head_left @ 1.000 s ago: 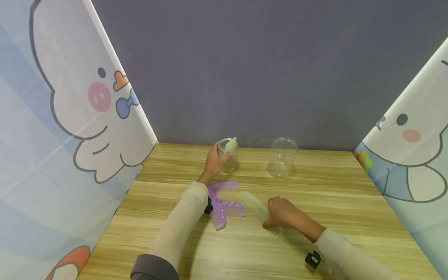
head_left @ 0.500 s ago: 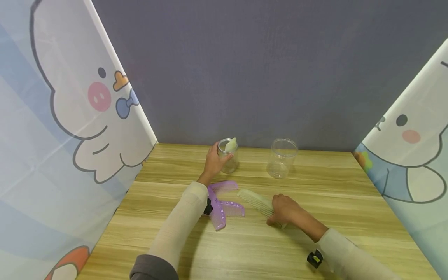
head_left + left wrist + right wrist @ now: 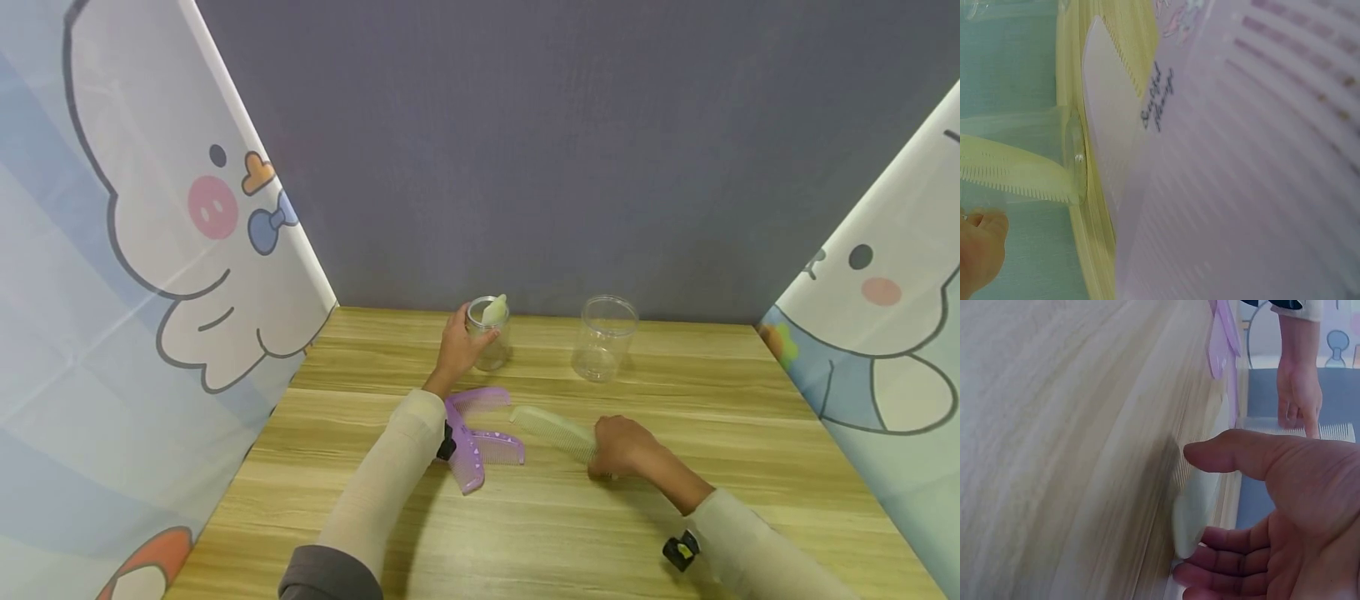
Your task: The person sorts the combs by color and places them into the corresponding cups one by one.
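Observation:
My left hand (image 3: 459, 346) grips a clear jar (image 3: 495, 354) near the table's back edge. Inside it stands a pale green comb (image 3: 1016, 169), its end poking above the rim. My right hand (image 3: 622, 446) holds the right end of another pale green comb (image 3: 551, 427), which lies slantwise on the table. In the right wrist view the thumb (image 3: 1216, 453) is on the toothed side and the curled fingers (image 3: 1229, 556) are at the comb's end. Purple combs (image 3: 467, 462) lie overlapping beside and partly beneath my left forearm; one fills much of the left wrist view.
A second clear jar (image 3: 603, 342) stands upright to the right of the held one. The wooden table (image 3: 750, 433) meets a dark grey back panel (image 3: 525, 150). Cartoon-printed sheets (image 3: 150, 250) hang at both sides.
My right hand has shifted slightly right and back, turning the green comb on the table so it lies more crosswise. My left hand and the jar have stayed put.

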The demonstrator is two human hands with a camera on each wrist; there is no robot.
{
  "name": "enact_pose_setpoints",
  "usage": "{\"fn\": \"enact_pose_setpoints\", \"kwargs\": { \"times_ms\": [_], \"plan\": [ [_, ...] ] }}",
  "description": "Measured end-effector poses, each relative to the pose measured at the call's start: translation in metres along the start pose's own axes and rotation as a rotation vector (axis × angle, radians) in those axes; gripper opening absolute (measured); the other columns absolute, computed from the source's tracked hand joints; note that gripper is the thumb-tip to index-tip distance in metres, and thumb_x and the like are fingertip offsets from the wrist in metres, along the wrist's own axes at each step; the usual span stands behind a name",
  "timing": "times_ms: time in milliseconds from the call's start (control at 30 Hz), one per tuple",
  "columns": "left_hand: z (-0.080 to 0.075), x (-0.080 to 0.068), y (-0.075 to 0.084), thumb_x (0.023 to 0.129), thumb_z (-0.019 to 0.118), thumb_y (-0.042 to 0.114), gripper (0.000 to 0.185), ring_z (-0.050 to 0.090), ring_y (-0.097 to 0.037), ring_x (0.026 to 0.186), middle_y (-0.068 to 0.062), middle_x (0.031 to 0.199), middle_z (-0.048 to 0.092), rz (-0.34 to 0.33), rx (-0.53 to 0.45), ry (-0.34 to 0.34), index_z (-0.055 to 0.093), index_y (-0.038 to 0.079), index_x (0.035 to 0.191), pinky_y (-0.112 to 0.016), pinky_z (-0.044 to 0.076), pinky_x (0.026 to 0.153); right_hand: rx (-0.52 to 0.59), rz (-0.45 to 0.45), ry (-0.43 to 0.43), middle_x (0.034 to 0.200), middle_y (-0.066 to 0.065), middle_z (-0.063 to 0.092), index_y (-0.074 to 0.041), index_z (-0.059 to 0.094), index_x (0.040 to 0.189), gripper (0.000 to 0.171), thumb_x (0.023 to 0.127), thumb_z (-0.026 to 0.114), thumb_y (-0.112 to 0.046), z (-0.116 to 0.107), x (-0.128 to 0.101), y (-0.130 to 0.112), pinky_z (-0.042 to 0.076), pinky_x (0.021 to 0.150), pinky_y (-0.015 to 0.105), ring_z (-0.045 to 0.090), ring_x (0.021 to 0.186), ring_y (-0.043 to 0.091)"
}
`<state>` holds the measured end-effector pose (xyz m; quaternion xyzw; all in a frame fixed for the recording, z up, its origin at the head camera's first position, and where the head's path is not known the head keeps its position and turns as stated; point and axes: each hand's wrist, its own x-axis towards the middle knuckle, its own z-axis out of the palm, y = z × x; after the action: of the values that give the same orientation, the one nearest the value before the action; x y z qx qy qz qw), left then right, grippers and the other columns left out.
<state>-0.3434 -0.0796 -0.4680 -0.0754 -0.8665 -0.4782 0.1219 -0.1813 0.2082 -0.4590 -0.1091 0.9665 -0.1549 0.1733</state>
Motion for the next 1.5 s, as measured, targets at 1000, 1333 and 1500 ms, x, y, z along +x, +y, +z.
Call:
{"fn": "enact_pose_setpoints", "kwargs": {
  "times_ms": [1000, 1333, 1500],
  "plan": [
    [0.000, 0.003, 0.001, 0.086, 0.082, 0.039, 0.087, 0.053, -0.039, 0.132, -0.023, 0.142, 0.053, -0.003, 0.014, -0.008, 0.039, 0.003, 0.153, -0.053, 0.046, 0.111, 0.139, -0.225, 0.472, 0.118, 0.025, 0.070, 0.006, 0.068, 0.124, 0.057, 0.079, 0.087, -0.023, -0.016, 0.015, 0.040, 0.057, 0.081, 0.049, 0.069, 0.101, 0.037],
    [0.000, 0.002, -0.001, 0.086, 0.081, 0.041, 0.087, 0.053, -0.038, 0.131, -0.021, 0.142, 0.053, -0.008, 0.001, -0.016, 0.039, 0.004, 0.153, -0.053, 0.046, 0.110, 0.342, -0.146, 0.467, 0.067, 0.003, 0.057, -0.003, 0.061, 0.136, 0.062, 0.084, 0.084, -0.028, -0.029, 0.017, 0.039, 0.040, 0.047, 0.026, 0.045, 0.053, 0.011],
    [0.000, 0.002, -0.002, 0.086, 0.081, 0.041, 0.088, 0.053, -0.039, 0.132, -0.022, 0.143, 0.052, -0.010, 0.006, -0.017, 0.038, 0.004, 0.153, -0.053, 0.046, 0.111, 0.428, -0.134, 0.473, 0.071, 0.004, 0.063, -0.005, 0.061, 0.136, 0.061, 0.085, 0.084, -0.029, -0.036, 0.019, 0.036, 0.044, 0.050, 0.027, 0.057, 0.059, 0.012]
  ]
}}
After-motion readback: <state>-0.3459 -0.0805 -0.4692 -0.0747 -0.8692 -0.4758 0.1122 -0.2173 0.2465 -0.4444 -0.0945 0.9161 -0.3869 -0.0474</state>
